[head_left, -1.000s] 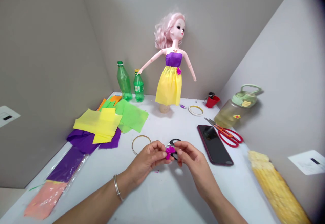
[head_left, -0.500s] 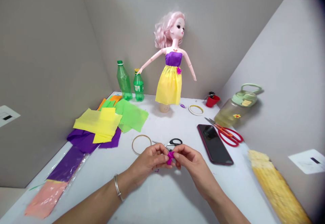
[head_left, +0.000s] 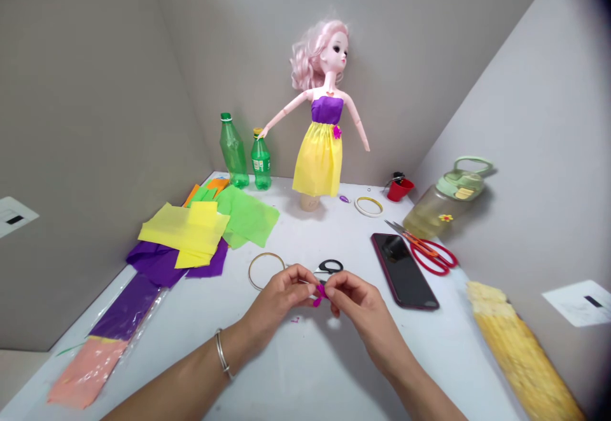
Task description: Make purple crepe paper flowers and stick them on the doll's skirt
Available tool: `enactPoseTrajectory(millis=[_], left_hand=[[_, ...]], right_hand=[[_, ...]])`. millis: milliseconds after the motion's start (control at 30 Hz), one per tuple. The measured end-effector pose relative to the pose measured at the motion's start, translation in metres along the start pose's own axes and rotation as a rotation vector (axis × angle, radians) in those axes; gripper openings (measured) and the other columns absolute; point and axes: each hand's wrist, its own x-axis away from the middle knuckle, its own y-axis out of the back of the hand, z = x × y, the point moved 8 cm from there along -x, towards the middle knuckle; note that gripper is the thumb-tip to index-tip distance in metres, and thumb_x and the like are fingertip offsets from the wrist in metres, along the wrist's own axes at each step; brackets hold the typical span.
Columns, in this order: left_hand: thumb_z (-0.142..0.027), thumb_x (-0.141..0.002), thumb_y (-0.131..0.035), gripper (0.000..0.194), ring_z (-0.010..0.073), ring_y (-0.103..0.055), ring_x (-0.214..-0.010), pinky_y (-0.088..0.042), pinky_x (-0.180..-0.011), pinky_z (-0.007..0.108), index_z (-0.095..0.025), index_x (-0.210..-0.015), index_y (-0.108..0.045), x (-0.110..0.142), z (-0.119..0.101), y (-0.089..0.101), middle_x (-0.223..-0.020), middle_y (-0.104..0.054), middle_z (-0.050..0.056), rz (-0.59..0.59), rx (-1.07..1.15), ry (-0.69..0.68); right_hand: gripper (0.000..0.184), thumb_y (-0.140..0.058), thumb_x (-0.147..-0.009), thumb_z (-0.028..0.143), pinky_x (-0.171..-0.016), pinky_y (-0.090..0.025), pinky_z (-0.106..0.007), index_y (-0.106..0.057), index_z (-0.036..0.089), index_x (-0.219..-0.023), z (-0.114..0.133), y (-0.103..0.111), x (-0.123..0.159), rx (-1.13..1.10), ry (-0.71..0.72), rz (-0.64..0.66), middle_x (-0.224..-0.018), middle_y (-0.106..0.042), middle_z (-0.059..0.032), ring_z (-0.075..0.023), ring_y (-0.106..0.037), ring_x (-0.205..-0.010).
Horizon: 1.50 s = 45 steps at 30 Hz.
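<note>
The left hand [head_left: 277,300] and right hand [head_left: 358,306] are curled narrow, fingertips pinching a small magenta paper flower [head_left: 319,295] between them. Just beyond, at 12 o'clock, black-handled scissors [head_left: 329,266] now show clear of the hands, unlike a second ago. A gold hoop [head_left: 260,270] lies at 11 o'clock, a phone [head_left: 403,271] at 2 o'clock, and a doll [head_left: 319,109] stands far off at 12 o'clock
</note>
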Motion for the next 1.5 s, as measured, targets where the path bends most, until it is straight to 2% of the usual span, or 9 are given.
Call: enactPoseTrajectory(millis=[167,367,567,700,867,1033,1233,1500], left_hand=[[-0.028,-0.081,-0.067,0.016,0.0153,-0.06,-0.082,-0.046,-0.083,0.029,-0.016,-0.089,-0.061,0.0,0.001,0.001,-0.088,-0.064,0.004,-0.01,-0.042,-0.015],[-0.03,-0.083,-0.066,0.016,0.0163,-0.061,-0.082,-0.045,-0.085,0.032,-0.018,-0.09,-0.059,0.0,0.003,0.002,-0.088,-0.064,0.004,-0.011,-0.082,-0.01],[-0.028,-0.08,-0.068,0.016,0.0166,-0.059,-0.085,-0.047,-0.086,0.031,-0.017,-0.079,-0.057,-0.001,0.002,-0.002,-0.09,-0.06,0.003,0.024,-0.026,-0.035],[-0.026,-0.079,-0.068,0.014,0.0166,-0.058,-0.085,-0.048,-0.085,0.031,-0.016,-0.076,-0.058,-0.001,0.004,-0.003,-0.091,-0.06,0.004,0.029,0.01,-0.023],[-0.023,-0.078,-0.068,0.01,0.0168,-0.06,-0.087,-0.05,-0.085,0.032,-0.016,-0.08,-0.061,0.0,0.006,-0.005,-0.089,-0.062,0.003,0.025,0.118,0.012],[-0.028,-0.079,-0.069,0.016,0.0176,-0.065,-0.08,-0.053,-0.071,0.029,-0.017,-0.082,-0.058,0.002,0.01,-0.008,-0.08,-0.063,0.003,0.039,0.177,0.081],[-0.022,-0.08,-0.07,0.013,0.0102,-0.063,-0.075,-0.051,-0.073,0.021,-0.014,-0.083,-0.061,0.002,0.008,-0.004,-0.079,-0.062,0.0,0.013,0.267,0.063],[-0.02,-0.079,-0.072,0.013,0.0092,-0.064,-0.075,-0.051,-0.076,0.02,-0.013,-0.083,-0.061,0.0,0.007,-0.004,-0.079,-0.066,0.002,-0.001,0.329,0.062]], right_hand=[[0.018,-0.063,-0.085,0.034,-0.058,-0.036,-0.025,-0.061,0.019,-0.077,0.002,0.0,0.002,0.114,0.076,-0.045,-0.068,-0.055,0.0017,-0.0129,-0.046,-0.062],[0.015,-0.058,-0.09,0.029,-0.066,-0.042,-0.025,-0.061,0.021,-0.078,0.018,-0.006,0.009,0.254,0.26,-0.067,-0.079,-0.058,-0.0005,-0.0148,-0.053,-0.072],[0.016,-0.056,-0.092,0.028,-0.067,-0.043,-0.026,-0.061,0.021,-0.079,0.02,-0.009,0.014,0.325,0.329,-0.064,-0.081,-0.058,-0.0015,-0.0153,-0.054,-0.072],[0.016,-0.057,-0.091,0.029,-0.067,-0.043,-0.026,-0.061,0.021,-0.079,0.019,-0.006,0.012,0.284,0.299,-0.075,-0.081,-0.058,-0.0012,-0.0153,-0.055,-0.073],[0.017,-0.063,-0.086,0.033,-0.061,-0.042,-0.025,-0.062,0.019,-0.077,0.01,0.001,0.004,0.1,0.144,-0.091,-0.072,-0.058,0.0007,-0.0135,-0.052,-0.064],[0.023,-0.068,-0.084,0.04,-0.065,-0.046,-0.027,-0.062,0.018,-0.08,0.003,-0.003,0.001,-0.101,0.03,-0.027,-0.069,-0.061,0.0003,-0.0144,-0.055,-0.065],[0.027,-0.071,-0.081,0.042,-0.063,-0.047,-0.027,-0.064,0.018,-0.09,0.001,-0.002,0.001,-0.183,0.005,-0.033,-0.08,-0.061,-0.0005,-0.0128,-0.056,-0.065],[0.026,-0.075,-0.078,0.037,-0.06,-0.046,-0.025,-0.065,0.018,-0.093,-0.006,-0.001,-0.002,-0.234,-0.009,-0.006,-0.082,-0.063,-0.001,-0.0115,-0.055,-0.064]])
